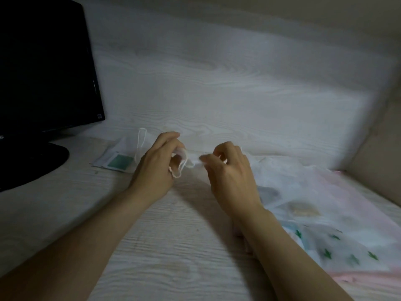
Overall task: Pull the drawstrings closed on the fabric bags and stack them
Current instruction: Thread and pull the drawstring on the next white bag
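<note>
Fingers (171, 136) of the left hand (154, 164) grip the thin white drawstring loop (181, 170). The right hand (230, 172) pinches the sheer white fabric bag (193, 161) at its gathered mouth, above the middle of the pale tabletop (173, 257). The cord could slip, leaving the mouth half open.

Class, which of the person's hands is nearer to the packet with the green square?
Left. The left hand, gripping a white bag, is just right of the packet; the right hand, pinching the same bag, is farther right.

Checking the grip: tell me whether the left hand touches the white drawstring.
Touching. Head view: the left hand curls its fingers round the white drawstring loop.
</note>
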`<state>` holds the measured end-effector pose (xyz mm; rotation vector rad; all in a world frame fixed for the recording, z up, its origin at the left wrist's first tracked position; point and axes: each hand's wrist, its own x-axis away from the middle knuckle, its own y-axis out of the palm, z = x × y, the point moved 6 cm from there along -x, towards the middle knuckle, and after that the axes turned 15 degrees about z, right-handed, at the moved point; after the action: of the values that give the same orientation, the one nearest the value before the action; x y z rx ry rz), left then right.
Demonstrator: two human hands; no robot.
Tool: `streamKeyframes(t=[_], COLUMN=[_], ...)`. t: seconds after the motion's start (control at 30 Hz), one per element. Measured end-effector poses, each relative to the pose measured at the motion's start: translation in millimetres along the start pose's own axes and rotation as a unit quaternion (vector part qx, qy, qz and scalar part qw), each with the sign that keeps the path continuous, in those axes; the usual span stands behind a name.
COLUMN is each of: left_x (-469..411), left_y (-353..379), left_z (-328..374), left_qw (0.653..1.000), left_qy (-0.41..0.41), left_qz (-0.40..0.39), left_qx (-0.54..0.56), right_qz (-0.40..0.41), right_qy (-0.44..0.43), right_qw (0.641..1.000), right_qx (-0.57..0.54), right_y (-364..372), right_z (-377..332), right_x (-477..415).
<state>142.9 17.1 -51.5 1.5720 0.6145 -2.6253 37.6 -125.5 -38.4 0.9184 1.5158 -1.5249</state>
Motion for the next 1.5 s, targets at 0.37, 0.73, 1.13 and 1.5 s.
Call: streamKeyframes(t=[0.37, 0.73, 1.13, 1.5], left_x=[-3.9, 4.8, 13.9, 4.8], left_y=[-7.2, 4.0, 16.9, 2.9], left_z=[-17.5, 0.6, 1.9, -30.7], left_qw=[0.989, 0.99, 0.983, 0.989], left_qy=[-0.001, 0.009, -0.041, -0.125], left_qz=[0.066, -0.038, -0.133, -0.03], left_qx=[-0.131, -0.132, -0.118, -0.079], right_qz=[-0.245, -0.199, -0.05, -0.035], right_qy=[0.187, 0.234, 0.218, 0.246], right_qw=[0.944, 0.921, 0.97, 0.963], right_qx=[0.114, 0.238, -0.093, -0.107], right_y=[10.5, -7.1, 5.8, 14.1], right_z=[41.1, 62.7, 15.3, 35.4], right_x=[30.1, 22.8, 10.1, 16.3])
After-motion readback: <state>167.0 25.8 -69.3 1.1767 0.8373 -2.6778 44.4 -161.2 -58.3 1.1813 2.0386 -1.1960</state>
